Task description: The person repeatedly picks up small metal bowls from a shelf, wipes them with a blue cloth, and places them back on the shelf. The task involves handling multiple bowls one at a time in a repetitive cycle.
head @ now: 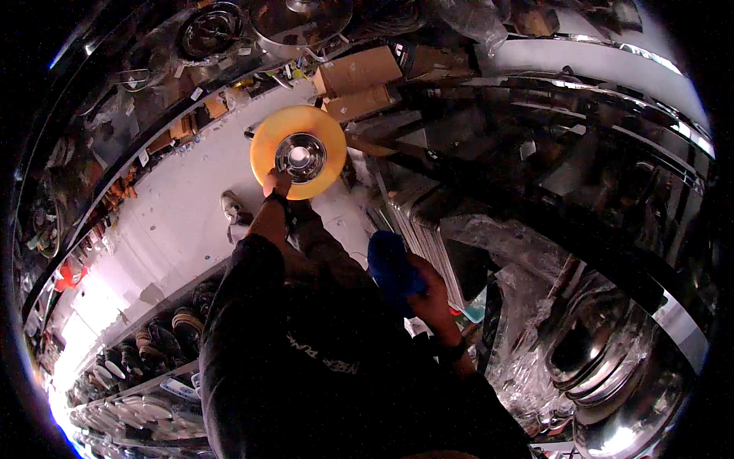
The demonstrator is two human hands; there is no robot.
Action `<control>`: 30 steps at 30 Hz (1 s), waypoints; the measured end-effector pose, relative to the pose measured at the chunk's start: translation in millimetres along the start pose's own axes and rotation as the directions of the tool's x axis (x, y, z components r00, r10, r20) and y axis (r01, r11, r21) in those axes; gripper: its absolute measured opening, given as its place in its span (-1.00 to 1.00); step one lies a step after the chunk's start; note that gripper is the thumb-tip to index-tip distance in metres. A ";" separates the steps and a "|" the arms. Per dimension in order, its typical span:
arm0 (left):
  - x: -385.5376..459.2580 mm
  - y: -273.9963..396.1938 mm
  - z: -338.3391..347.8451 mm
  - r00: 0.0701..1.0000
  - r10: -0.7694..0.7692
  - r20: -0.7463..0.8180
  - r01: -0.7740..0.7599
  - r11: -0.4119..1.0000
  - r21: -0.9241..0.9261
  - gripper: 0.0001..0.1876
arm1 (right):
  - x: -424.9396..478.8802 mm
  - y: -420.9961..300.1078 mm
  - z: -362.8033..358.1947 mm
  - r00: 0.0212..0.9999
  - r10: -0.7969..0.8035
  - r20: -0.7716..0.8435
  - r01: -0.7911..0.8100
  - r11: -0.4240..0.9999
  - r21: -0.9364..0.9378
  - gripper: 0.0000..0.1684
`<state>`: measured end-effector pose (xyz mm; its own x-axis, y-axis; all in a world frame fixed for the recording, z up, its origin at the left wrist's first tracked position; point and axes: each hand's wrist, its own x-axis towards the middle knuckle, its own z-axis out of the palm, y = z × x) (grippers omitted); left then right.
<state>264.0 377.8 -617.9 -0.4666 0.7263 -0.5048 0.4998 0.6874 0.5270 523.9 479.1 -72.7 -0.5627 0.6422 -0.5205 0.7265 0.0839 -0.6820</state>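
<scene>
A round yellow-orange disc (264, 146), like a wide rim or lid, surrounds a shiny metal centre (300, 156). My left hand (277, 181) is at its lower edge, closed near the metal part, with a dark band at the wrist. Lower right, my right hand (431, 292) grips a dark blue item (390, 267), perhaps a cloth, beside my torso. Its wrist also has a dark band. What supports the disc from below is hidden.
Shelves of metal cookware (301, 28) curve along the top. Cardboard boxes (358, 72) stand beyond the disc. Stacked metal trays (427, 246) are right of centre, shiny metal bowls (590, 361) lower right, and stacked dishes (137, 408) lower left. A shoe (230, 205) stands on the pale floor (183, 201).
</scene>
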 end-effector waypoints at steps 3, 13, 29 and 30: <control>-22.3 72.7 -71.6 0.992 -0.124 -0.012 0.122 0.990 -0.077 -0.61 | -2.9 9.9 6.9 0.998 -0.026 -0.054 0.022 0.997 -0.070 -0.25; -26.6 34.1 -88.2 0.991 -0.071 -0.109 0.050 0.982 -0.184 -0.54 | 8.4 -13.8 -5.0 0.984 -0.133 -0.120 0.129 0.991 -0.036 -0.25; -238.6 141.3 -412.9 0.995 -0.067 0.078 0.097 0.369 -0.924 -0.40 | 94.7 -167.4 94.9 0.943 -0.331 -0.028 0.308 0.839 0.449 -0.33; -251.6 142.9 -422.8 0.993 0.081 -0.086 -0.112 0.399 -0.910 -0.36 | 105.0 -168.3 117.1 0.942 -0.335 0.009 0.262 0.752 0.604 -0.22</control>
<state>144.4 296.0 -126.5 -0.4857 0.7776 -0.3993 -0.4124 0.1989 0.8890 296.3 443.2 -72.7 -0.7771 0.5703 -0.2663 0.1607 -0.2292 -0.9600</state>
